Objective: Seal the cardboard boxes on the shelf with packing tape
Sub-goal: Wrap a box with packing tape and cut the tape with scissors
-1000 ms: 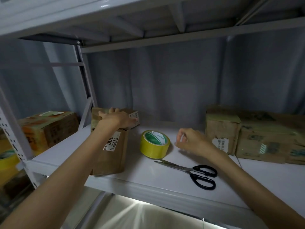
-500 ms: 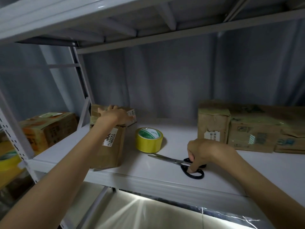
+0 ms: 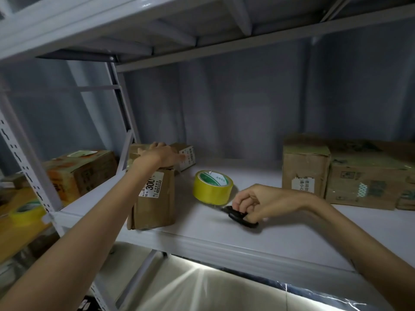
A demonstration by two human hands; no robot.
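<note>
A brown cardboard box [image 3: 155, 200] with a white label stands at the left of the white shelf [image 3: 280, 239]. My left hand [image 3: 160, 154] lies flat on its top with straight fingers. A yellow roll of packing tape [image 3: 212, 187] sits on the shelf just right of the box. In front of the roll, my right hand [image 3: 253, 204] grips the black handles of the scissors [image 3: 241, 217], whose blades are mostly hidden under my fingers. More cardboard boxes [image 3: 305, 169] stand at the back right.
A large taped box [image 3: 368, 182] fills the far right of the shelf. Beyond the perforated upright [image 3: 27, 167] on the left, an orange-printed box [image 3: 83, 171] and another yellow tape roll [image 3: 27, 213] sit on a neighbouring shelf. The upper shelf hangs low overhead.
My right hand went from near the tape roll down to the scissors, took hold of their handles and drew them toward the roll. My left hand stayed on the box.
</note>
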